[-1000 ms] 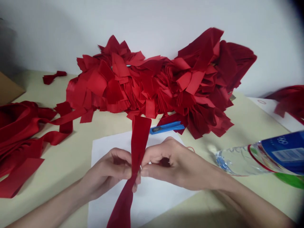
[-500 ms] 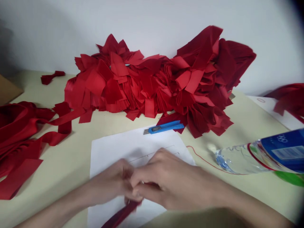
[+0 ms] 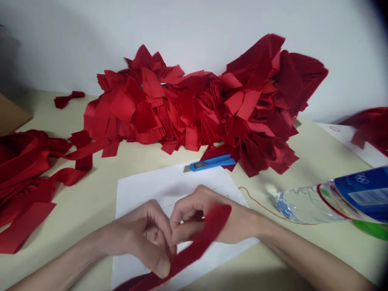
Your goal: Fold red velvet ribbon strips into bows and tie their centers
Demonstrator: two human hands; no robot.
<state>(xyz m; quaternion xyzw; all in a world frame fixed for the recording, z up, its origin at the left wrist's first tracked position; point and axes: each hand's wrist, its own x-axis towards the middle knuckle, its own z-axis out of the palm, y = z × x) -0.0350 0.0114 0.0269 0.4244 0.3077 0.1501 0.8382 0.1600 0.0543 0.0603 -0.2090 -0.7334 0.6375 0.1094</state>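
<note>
A strip of red ribbon (image 3: 194, 242) runs from the bottom edge up across my right hand. My left hand (image 3: 141, 236) is closed, with its thumb pressed on the ribbon. Its fingertips meet those of my right hand (image 3: 201, 216). The right hand's thumb and forefinger are pinched together; whatever lies between them is too small or hidden to name. The ribbon's free end passes in front of this hand, blurred. Both hands are over a white paper sheet (image 3: 136, 194) with thin drawn lines. A blue utility knife (image 3: 210, 162), blade showing, rests at the sheet's far edge.
A big heap of red ribbon pieces (image 3: 188, 107) stands against the wall. Long red ribbons (image 3: 27, 161) lie at left, near a tied bow (image 3: 68, 99). A clear bottle (image 3: 327, 198) with a blue label lies at right by a red thread (image 3: 257, 202).
The ribbon's end has swung up and to the right, across the right hand. The left hand's thumb has come down onto the ribbon, and the hands are slightly further apart.
</note>
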